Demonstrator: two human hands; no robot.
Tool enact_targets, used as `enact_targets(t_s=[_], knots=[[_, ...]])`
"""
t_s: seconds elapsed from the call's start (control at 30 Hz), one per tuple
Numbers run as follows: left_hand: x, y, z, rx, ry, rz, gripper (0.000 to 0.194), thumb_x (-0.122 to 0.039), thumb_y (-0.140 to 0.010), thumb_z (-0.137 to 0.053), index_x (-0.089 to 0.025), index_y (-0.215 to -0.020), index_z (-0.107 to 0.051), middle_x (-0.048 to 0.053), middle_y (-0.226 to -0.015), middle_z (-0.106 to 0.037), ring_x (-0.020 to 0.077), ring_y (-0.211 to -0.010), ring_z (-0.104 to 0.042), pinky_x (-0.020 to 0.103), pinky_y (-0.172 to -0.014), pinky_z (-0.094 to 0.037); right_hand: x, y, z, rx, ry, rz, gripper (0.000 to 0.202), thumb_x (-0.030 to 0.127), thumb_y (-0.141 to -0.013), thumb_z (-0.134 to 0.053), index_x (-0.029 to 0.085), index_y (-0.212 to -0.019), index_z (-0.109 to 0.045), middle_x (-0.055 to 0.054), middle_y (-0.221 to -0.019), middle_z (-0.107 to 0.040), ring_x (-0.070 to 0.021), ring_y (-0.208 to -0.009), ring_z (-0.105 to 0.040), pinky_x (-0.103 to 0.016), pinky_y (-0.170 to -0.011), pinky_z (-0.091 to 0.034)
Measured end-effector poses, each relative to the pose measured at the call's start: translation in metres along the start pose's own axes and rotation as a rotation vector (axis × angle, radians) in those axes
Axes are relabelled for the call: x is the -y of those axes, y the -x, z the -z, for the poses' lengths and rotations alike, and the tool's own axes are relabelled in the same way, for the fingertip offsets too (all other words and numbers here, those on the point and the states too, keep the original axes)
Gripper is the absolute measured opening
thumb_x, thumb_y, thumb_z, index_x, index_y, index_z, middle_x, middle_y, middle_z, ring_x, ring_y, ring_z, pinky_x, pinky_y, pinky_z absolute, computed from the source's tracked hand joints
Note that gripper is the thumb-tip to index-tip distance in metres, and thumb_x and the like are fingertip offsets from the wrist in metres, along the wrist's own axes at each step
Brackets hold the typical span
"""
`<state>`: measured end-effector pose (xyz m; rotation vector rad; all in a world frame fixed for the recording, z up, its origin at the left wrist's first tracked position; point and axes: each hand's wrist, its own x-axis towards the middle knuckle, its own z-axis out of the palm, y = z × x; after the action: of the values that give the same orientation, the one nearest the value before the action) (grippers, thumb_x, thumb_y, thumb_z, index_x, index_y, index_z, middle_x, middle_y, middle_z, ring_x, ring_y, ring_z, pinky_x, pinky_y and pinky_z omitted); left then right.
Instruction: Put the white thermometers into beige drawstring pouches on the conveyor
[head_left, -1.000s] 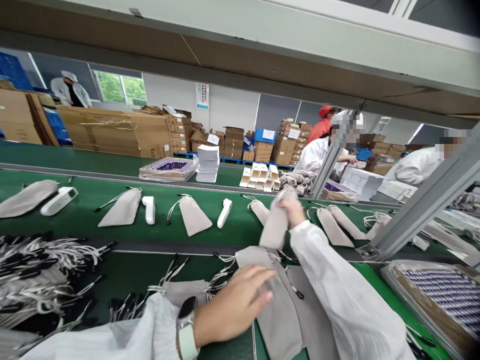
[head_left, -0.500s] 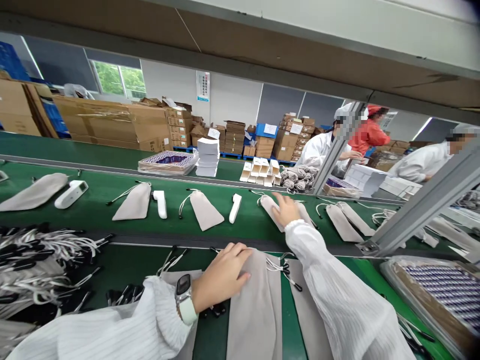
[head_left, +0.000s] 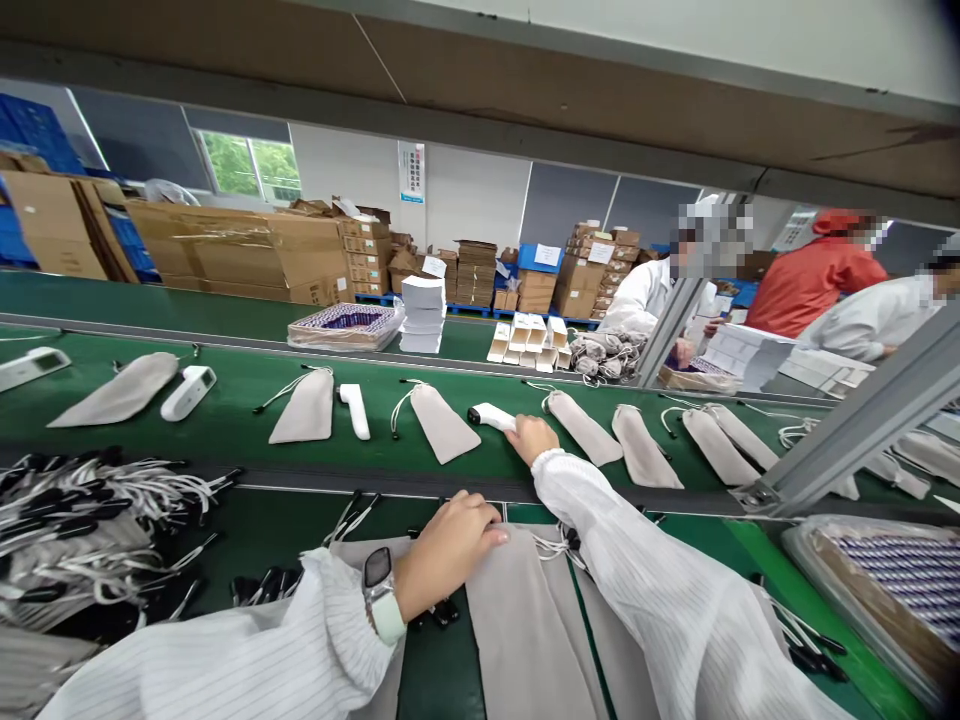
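Note:
My right hand point(head_left: 534, 438) is closed on the handle end of a white thermometer-like device point(head_left: 495, 416) over the green conveyor belt point(head_left: 390, 455). The device's dark tip points left. Nearer me, my left hand point(head_left: 454, 550) rests at the upper edge of a flat grey drawstring pouch point(head_left: 525, 630), its fingers curved and pressed together; whether they pinch the cloth is hard to tell. On the belt lie a grey pouch point(head_left: 444, 424) left of the device and another pouch point(head_left: 583, 428) to its right. A second white device point(head_left: 355, 411) lies farther left.
A heap of corded pouches point(head_left: 97, 540) fills the near left. At right stand a slanted metal post point(head_left: 847, 415) and a plastic-wrapped tray point(head_left: 892, 590). An overhead shelf point(head_left: 480, 80) spans the top. Across the belt are white boxes point(head_left: 529, 340) and co-workers.
My right hand has moved left from beside a pouch and taken hold of the white device. The belt's items have shifted right. My left hand has barely moved.

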<state>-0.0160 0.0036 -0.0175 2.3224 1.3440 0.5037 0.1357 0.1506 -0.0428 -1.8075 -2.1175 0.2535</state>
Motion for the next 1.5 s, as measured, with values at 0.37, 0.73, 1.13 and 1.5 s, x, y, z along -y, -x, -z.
enact_targets(t_s=[0.37,0.73,1.13,1.5], knots=[[-0.002,0.004,0.003,-0.128,-0.029,0.078,0.016,-0.009,-0.071,-0.048,-0.020,-0.082,-0.053,0.000,-0.080,-0.053,0.0169,-0.079,-0.048,0.029,-0.071,-0.037,-0.022,-0.005,0.022,0.056,-0.699,-0.141,0.043,0.033,-0.078,-0.046,0.014,-0.112,-0.030,-0.010,-0.085,-0.057,-0.0198,-0.073,-0.061,-0.038,-0.063,-0.048],[-0.009,0.005,0.010,-0.104,-0.049,-0.029,0.018,-0.027,-0.084,-0.034,-0.020,-0.078,-0.049,0.001,-0.073,-0.052,0.0189,-0.078,-0.043,0.030,-0.066,-0.033,0.034,0.044,0.068,0.388,-1.452,0.140,0.087,0.020,-0.058,-0.068,0.039,-0.123,-0.012,0.005,-0.076,-0.053,-0.0171,-0.067,-0.060,-0.040,-0.061,-0.051],[-0.012,0.001,0.023,-0.141,0.242,0.048,0.026,-0.039,-0.081,-0.040,-0.019,-0.064,-0.036,-0.007,-0.057,-0.038,0.0100,-0.052,-0.038,0.022,-0.049,-0.023,0.036,0.047,0.066,0.386,-1.371,0.099,0.068,0.037,-0.063,-0.064,0.036,-0.116,-0.020,0.003,-0.080,-0.055,-0.0173,-0.060,-0.060,-0.035,-0.052,-0.050],[0.000,-0.009,0.030,-0.510,0.202,0.046,0.025,-0.034,-0.082,-0.039,-0.019,-0.062,-0.041,-0.001,-0.075,-0.037,0.0131,-0.071,-0.044,0.025,-0.067,-0.037,0.052,0.065,0.051,0.916,-0.935,0.136,0.053,0.065,-0.069,-0.038,0.014,-0.069,-0.054,0.000,-0.057,-0.050,-0.0071,-0.045,-0.045,-0.016,-0.033,-0.033]])
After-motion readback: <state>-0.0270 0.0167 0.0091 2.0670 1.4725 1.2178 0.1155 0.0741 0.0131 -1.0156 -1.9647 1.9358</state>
